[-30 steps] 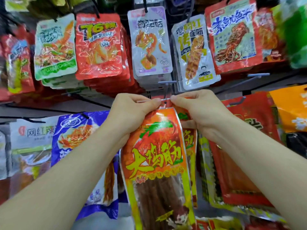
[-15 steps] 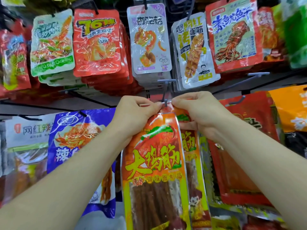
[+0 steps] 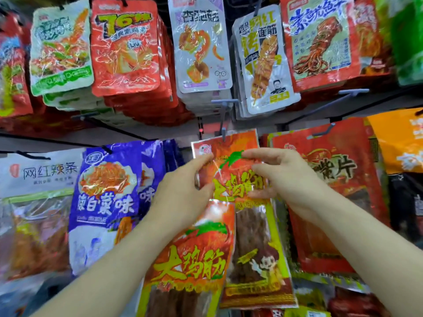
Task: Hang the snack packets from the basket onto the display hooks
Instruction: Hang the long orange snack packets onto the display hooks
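An orange-red snack packet [image 3: 231,147] with yellow lettering hangs on a grey display hook [image 3: 223,131] in the lower row. My right hand [image 3: 281,179] pinches its upper front between thumb and fingers. My left hand [image 3: 183,191] touches that packet's left edge with the thumb. Its curled fingers seem to hold the top of a second, identical packet [image 3: 190,259], which hangs lower and in front. The basket is out of view.
Blue packets [image 3: 109,191] hang to the left and large red packets [image 3: 332,179] to the right of the hook. The upper row holds red [image 3: 126,49], white [image 3: 201,46] and other packets. A bare hook [image 3: 352,92] juts out at the upper right.
The packet held at the hook's tip has slid back onto the hook. Both hands have dropped from its top edge to its front. A second identical packet now shows under my left hand.
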The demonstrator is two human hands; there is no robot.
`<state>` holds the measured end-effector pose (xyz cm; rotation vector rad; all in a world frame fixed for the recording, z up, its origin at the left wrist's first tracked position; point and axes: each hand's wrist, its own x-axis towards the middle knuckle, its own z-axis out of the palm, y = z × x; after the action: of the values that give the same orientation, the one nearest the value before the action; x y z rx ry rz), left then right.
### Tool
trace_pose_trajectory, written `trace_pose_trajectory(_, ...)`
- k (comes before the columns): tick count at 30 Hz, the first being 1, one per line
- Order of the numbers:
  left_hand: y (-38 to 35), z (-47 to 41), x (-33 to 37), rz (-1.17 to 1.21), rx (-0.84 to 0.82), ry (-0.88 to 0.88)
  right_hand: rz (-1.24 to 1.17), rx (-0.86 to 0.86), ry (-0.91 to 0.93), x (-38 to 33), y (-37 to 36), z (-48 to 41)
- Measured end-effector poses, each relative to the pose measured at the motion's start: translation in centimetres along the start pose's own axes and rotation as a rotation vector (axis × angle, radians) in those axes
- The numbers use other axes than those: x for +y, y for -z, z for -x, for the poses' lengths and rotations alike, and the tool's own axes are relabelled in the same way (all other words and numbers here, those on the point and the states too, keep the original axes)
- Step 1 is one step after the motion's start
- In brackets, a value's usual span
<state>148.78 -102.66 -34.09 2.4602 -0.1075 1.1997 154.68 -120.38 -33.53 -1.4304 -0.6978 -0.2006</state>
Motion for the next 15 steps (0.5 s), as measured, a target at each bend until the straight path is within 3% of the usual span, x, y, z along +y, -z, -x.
trace_pose_trajectory(5, -2.2, 0.7, -0.7, -0.154, -0.23, 0.062, 0.03, -0.028, -0.165, 1.9, 0.0, -0.1)
trace_pose_trajectory(15, -5.2, -1.1, -1.8, -0.306, -0.314, 0.111, 0.081, -0.058, -0.309, 2.8, -0.3, -1.5)
